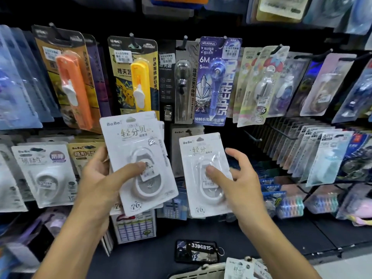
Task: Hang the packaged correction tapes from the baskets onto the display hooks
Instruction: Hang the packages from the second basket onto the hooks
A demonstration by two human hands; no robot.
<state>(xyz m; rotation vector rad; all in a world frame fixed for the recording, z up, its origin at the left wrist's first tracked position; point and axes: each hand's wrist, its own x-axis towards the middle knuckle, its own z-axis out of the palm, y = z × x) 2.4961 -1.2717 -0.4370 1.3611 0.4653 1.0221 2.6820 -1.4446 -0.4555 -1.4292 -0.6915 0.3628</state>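
Holding a small stack of packaged correction tapes [138,162], the left hand [100,178] pinches it with the thumb across the front blister and the fingers behind. Each pack is a flat white card with rounded corners, grey lettering and a clear, glossy plastic bubble over an oval white dispenser. Edges of further cards show behind the front one.

To the right of that stack, the right hand [239,178] holds a single matching pack [205,174], thumb pressed on the bubble, fingers spread loosely behind and beside the card. Its hang hole at the top sits just in front of another card of the same brand on the display; whether it is already on a hook cannot be told.

Above the stack, a row of hooks [131,37] carries other stationery cards: an orange clip dispenser [74,81] up and to the left, a yellow one [141,85] directly above, and a blue pen-shaped correction tape [216,81] up and to the right. Left of the stack hangs a white tape pack [46,174].

Below and right of the stack, at the bottom edge, the rim of a beige plastic basket [201,273] with slotted walls is visible, holding more of the same white packs [240,267]. Just above the basket, a dark tag bearing the number 3396815 [197,251] lies on the dark shelf [302,234].
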